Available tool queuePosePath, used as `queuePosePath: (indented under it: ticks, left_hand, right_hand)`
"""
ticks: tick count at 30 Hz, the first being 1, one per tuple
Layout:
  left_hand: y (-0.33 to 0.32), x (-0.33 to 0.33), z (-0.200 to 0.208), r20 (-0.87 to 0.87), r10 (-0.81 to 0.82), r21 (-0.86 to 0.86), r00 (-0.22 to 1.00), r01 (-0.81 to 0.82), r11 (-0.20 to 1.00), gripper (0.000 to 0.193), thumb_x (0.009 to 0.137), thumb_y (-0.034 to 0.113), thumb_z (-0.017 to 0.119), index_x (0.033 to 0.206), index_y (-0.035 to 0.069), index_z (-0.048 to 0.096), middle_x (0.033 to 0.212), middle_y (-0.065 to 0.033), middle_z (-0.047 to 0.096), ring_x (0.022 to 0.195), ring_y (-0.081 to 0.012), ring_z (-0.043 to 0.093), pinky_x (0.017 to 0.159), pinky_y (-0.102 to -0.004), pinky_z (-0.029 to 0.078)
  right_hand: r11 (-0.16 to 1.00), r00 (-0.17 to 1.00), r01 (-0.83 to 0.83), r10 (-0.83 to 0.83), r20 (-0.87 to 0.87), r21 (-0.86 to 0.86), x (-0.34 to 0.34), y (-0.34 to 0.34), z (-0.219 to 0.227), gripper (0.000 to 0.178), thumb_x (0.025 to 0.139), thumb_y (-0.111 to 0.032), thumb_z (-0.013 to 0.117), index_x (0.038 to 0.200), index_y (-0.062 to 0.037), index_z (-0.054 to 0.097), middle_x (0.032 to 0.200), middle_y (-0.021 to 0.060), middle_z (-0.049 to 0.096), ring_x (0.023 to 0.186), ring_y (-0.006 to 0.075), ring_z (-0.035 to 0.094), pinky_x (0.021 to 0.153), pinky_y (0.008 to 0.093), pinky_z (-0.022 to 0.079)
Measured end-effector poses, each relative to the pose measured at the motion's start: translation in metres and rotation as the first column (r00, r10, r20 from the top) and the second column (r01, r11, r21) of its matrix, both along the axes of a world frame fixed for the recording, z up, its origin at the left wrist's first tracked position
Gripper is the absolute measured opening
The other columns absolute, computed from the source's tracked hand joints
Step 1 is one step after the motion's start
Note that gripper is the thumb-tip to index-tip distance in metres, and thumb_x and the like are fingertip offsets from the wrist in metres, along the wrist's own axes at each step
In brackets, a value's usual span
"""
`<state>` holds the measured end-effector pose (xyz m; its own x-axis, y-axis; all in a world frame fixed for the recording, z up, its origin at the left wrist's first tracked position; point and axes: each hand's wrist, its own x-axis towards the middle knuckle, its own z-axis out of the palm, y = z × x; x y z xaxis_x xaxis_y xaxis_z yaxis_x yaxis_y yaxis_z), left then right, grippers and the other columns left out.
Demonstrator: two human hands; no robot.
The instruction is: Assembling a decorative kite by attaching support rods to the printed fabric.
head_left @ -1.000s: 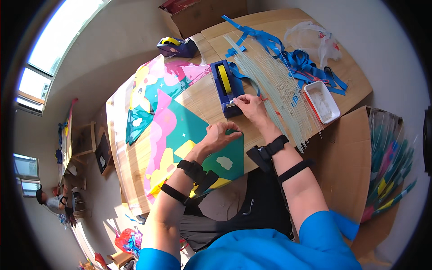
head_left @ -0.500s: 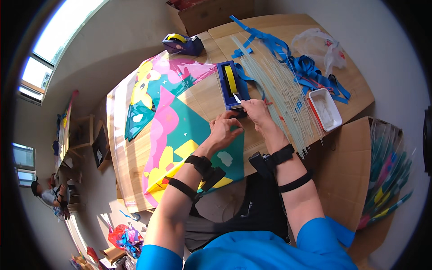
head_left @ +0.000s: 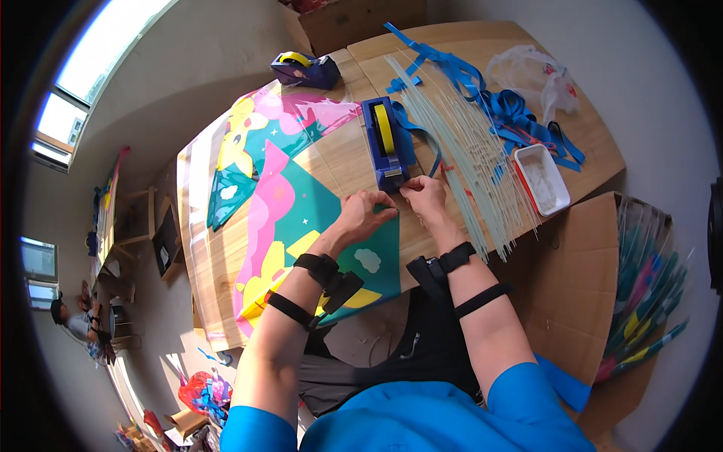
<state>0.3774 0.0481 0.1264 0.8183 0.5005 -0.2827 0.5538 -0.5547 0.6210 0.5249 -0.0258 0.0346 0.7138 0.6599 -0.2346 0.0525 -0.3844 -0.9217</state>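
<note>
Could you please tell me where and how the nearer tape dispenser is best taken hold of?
I'd probably grip the far end of the nearer tape dispenser across its narrow width, coming from above and the left with the left hand. Its body is long and narrow, the metal cutter sits at the near end by the right hand, and pale rods lie to its right.

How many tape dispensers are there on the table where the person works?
2. One dark-blue tape dispenser stands just beyond the left hand and right hand; another stands farther left, near the table's far edge.
</note>
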Motion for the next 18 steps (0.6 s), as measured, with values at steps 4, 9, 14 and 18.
queuePosePath:
  ticks: [4, 9, 14, 18]
  left_hand:
    - [-0.005, -0.011, 0.009, 0.109, -0.019, -0.059, 0.994, 0.026, 0.998, 0.022, 0.084, 0.024, 0.068, 0.097, 0.006, 0.069, 0.090, -0.0135, 0.068, 0.087, -0.0280, 0.064, 0.082, -0.0368, 0.048]
    - [-0.014, -0.024, 0.031, 0.157, 0.022, -0.189, 0.987, 0.008, 0.982, 0.019, 0.085, 0.018, 0.067, 0.094, 0.002, 0.068, 0.088, -0.0121, 0.067, 0.086, -0.0221, 0.062, 0.080, -0.0341, 0.048]
    - [-0.018, -0.029, 0.032, 0.184, 0.009, -0.186, 0.983, 0.026, 0.982, 0.017, 0.085, 0.017, 0.067, 0.094, 0.002, 0.067, 0.088, -0.0110, 0.066, 0.085, -0.0201, 0.062, 0.079, -0.0330, 0.048]
    - [-0.019, -0.030, 0.035, 0.190, 0.010, -0.151, 0.982, 0.019, 0.988, 0.017, 0.085, 0.016, 0.067, 0.094, 0.002, 0.067, 0.086, -0.0106, 0.066, 0.083, -0.0201, 0.062, 0.078, -0.0323, 0.048]
  right_hand:
    - [1.000, 0.986, 0.001, 0.002, 0.168, -0.020, -0.014, -0.021, -0.011, 0.017, 0.075, -0.015, 0.074, 0.084, -0.0029, 0.067, 0.078, 0.0109, 0.070, 0.076, 0.0247, 0.067, 0.073, 0.0364, 0.052]
    - [0.976, 0.982, 0.040, 0.002, -0.190, 0.214, -0.024, -0.043, 0.007, 0.030, 0.079, -0.019, 0.076, 0.098, 0.0002, 0.064, 0.091, 0.0065, 0.068, 0.088, 0.0179, 0.063, 0.083, 0.0304, 0.049]
    - [0.923, 0.852, 0.123, 0.091, -0.516, 0.365, -0.022, -0.023, 0.010, 0.033, 0.083, -0.021, 0.075, 0.103, 0.0018, 0.063, 0.099, 0.0051, 0.066, 0.098, 0.0137, 0.059, 0.086, 0.0270, 0.045]
    - [0.910, 0.839, 0.176, 0.061, -0.541, 0.376, -0.018, -0.012, -0.009, 0.029, 0.083, -0.022, 0.075, 0.098, 0.0015, 0.065, 0.090, 0.0060, 0.067, 0.089, 0.0166, 0.062, 0.077, 0.0298, 0.046]
